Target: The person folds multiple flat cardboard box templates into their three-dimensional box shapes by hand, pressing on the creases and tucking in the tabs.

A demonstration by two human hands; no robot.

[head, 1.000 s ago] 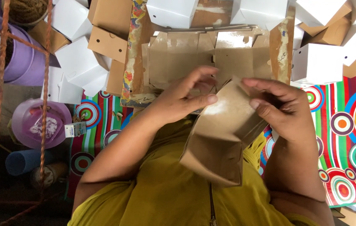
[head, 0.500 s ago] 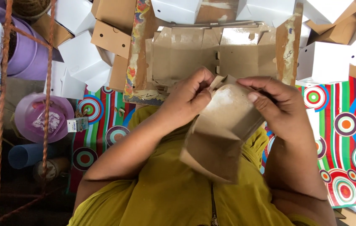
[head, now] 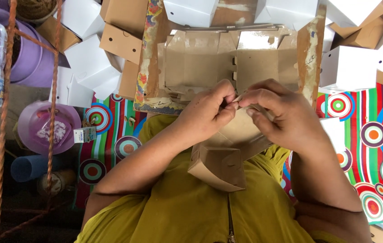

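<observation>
Both hands pinch a matte brown cardboard box (head: 220, 159), half-folded: left hand (head: 209, 112) at ten o'clock, right hand (head: 281, 114) at two, fingers curled.

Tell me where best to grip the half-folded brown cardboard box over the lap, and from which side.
Probably the top flap edge of the brown cardboard box, pinched from both sides as the left hand and right hand do now: that thin edge faces up, while the folded body hangs below.
</observation>
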